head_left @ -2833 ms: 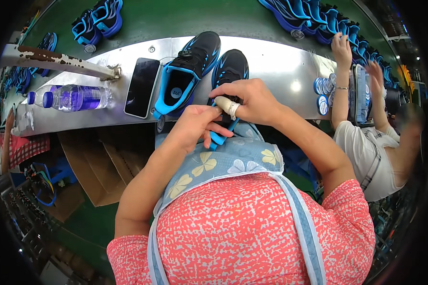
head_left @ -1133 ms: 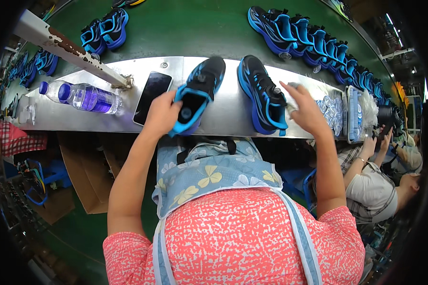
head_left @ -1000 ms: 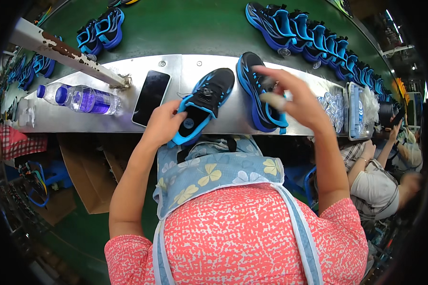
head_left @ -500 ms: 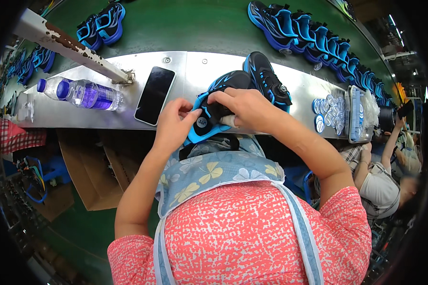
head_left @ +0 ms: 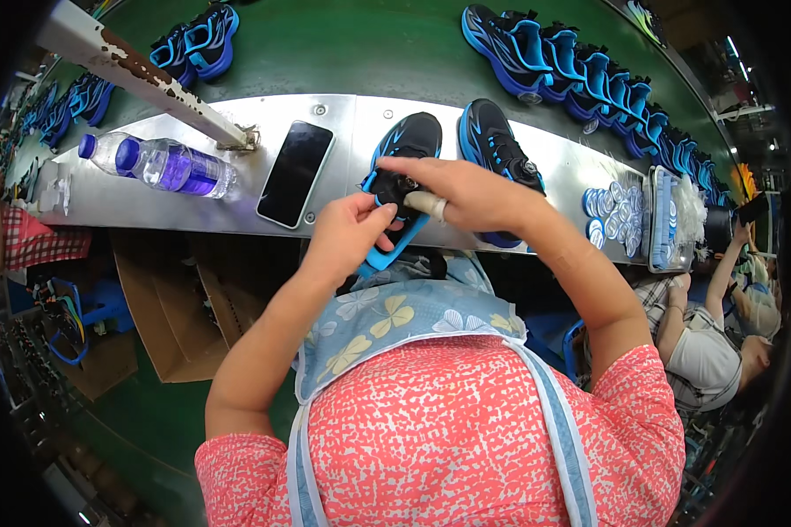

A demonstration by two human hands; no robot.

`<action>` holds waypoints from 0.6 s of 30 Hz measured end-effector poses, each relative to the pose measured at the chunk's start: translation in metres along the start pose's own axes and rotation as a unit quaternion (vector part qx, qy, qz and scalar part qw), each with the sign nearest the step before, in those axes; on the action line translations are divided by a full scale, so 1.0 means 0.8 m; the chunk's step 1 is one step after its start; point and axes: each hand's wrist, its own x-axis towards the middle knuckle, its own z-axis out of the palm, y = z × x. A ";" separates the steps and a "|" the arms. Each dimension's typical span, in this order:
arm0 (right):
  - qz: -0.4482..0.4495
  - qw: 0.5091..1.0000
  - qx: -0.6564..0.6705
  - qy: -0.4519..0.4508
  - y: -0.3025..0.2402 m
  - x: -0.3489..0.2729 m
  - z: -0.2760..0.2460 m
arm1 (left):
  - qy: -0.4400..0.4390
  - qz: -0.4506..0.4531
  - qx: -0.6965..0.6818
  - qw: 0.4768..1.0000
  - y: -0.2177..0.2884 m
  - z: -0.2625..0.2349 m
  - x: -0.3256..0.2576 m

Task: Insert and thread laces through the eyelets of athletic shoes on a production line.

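Note:
A black and blue sneaker lies on the metal bench edge, toe pointing away from me, heel close to my apron. My left hand pinches at the left side of its opening, thumb and fingertips together. Across the opening from the right reaches my right hand, its fingers over the tongue and its thumb, wrapped in a pale covering, against the upper. A dark round dial shows between the hands; much of the opening is hidden under them. Just right stands the matching sneaker, partly behind my right hand.
A phone and two purple-labelled bottles lie left on the bench, near a chipped white post. Round blue-white discs and a plastic basket sit right. Sneakers line the green belt; people work at both sides.
The held sneaker has turned straighter, toe away from me. Its insole with a round mark is now covered by the tongue and my hands. My left hand has shifted right.

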 end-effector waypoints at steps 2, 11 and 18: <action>0.053 0.993 -0.100 -0.029 -0.007 0.006 0.005 | 0.043 0.032 0.028 0.998 -0.011 0.008 0.002; 0.019 0.998 -0.035 0.056 0.009 0.000 -0.001 | 0.113 0.106 0.046 0.987 -0.025 0.031 -0.003; 0.027 0.988 -0.038 0.149 0.011 0.004 0.030 | 0.174 0.185 0.209 0.944 -0.030 0.033 -0.003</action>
